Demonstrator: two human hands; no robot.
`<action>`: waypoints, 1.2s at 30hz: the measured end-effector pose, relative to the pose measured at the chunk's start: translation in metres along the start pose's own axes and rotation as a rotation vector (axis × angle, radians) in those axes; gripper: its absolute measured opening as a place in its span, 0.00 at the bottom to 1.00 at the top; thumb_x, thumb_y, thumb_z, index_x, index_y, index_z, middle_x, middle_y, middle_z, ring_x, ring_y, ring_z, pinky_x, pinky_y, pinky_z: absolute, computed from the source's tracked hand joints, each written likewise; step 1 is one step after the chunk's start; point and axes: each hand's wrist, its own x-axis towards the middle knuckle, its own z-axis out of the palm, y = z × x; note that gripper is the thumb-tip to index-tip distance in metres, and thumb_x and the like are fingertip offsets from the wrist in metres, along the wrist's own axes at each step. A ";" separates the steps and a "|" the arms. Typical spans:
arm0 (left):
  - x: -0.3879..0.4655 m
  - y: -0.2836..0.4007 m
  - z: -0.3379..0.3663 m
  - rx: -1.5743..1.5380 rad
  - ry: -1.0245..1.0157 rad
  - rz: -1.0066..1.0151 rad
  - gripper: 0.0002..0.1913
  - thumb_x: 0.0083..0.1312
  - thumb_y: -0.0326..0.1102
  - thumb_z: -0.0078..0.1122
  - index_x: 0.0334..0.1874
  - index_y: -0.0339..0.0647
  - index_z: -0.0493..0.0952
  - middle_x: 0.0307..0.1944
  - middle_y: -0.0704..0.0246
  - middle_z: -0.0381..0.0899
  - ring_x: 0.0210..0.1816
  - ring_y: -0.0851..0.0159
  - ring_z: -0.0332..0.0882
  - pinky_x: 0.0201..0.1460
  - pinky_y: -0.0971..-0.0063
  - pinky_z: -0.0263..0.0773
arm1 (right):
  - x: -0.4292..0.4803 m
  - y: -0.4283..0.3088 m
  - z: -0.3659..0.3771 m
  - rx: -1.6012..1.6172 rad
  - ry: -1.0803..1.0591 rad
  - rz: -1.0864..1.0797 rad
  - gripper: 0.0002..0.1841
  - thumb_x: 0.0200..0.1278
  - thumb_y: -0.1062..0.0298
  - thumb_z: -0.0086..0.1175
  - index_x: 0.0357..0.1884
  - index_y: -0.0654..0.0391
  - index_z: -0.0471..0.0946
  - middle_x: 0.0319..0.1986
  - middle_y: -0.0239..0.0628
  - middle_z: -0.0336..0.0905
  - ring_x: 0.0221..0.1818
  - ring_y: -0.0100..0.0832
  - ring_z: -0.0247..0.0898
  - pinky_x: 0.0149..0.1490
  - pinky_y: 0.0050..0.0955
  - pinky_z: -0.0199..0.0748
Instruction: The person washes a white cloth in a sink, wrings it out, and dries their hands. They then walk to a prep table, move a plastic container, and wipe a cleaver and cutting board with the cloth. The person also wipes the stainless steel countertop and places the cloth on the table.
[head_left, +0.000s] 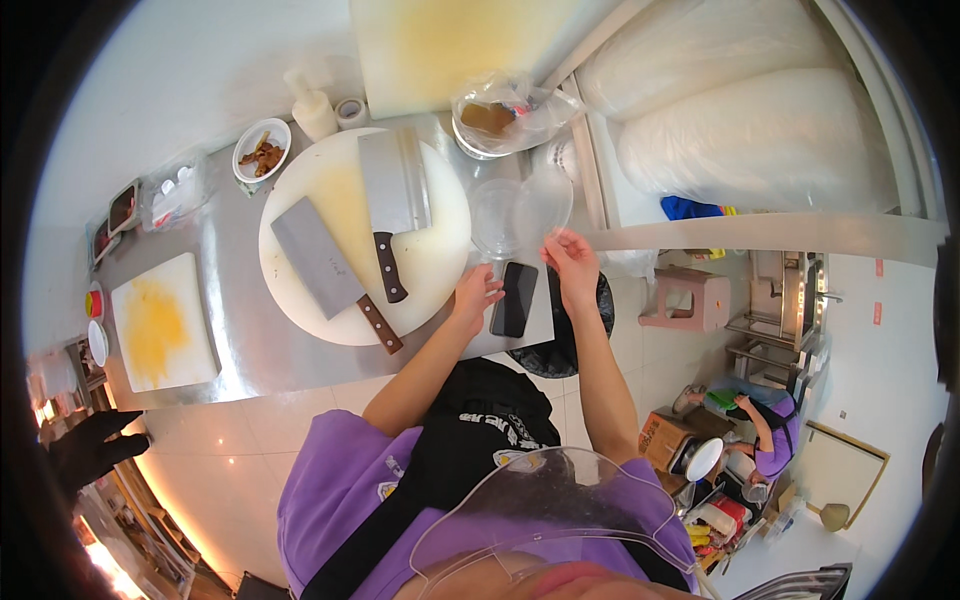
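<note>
My right hand pinches the rim of a round translucent plastic lid, tilted above the counter. Beside it a clear round plastic tub stands on the steel counter, partly overlapped by the lid. My left hand has its fingers apart, between the round white cutting board and a black smartphone; whether it touches the phone is unclear. On the board lie two Chinese cleavers: one with a black handle, the other with a brown wooden handle.
A white bucket lined with a plastic bag stands behind the tub. Leftward are a bowl of brown food and a yellow-stained rectangular cutting board. Below the counter's right end is a black-lined bin. Another person sits at far right.
</note>
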 end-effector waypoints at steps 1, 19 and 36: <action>-0.002 0.001 0.001 0.004 -0.022 0.000 0.18 0.66 0.41 0.58 0.51 0.37 0.70 0.48 0.64 0.71 0.46 0.61 0.77 0.49 0.64 0.76 | 0.007 0.005 -0.001 -0.125 -0.018 -0.095 0.12 0.61 0.75 0.62 0.47 0.62 0.78 0.36 0.35 0.81 0.32 0.26 0.78 0.38 0.23 0.77; -0.035 0.051 -0.004 0.024 -0.144 0.055 0.11 0.68 0.37 0.54 0.46 0.37 0.73 0.40 0.64 0.79 0.40 0.61 0.81 0.44 0.69 0.75 | 0.010 0.004 0.034 -1.035 -0.214 -0.788 0.08 0.52 0.79 0.63 0.33 0.55 0.81 0.36 0.37 0.80 0.34 0.39 0.79 0.37 0.32 0.78; -0.037 0.050 -0.016 0.043 -0.139 0.041 0.10 0.70 0.37 0.51 0.44 0.37 0.74 0.36 0.65 0.79 0.37 0.63 0.80 0.41 0.70 0.75 | 0.057 -0.067 0.103 -1.092 -0.063 -1.198 0.09 0.50 0.79 0.64 0.33 0.54 0.83 0.36 0.33 0.79 0.36 0.35 0.77 0.37 0.32 0.77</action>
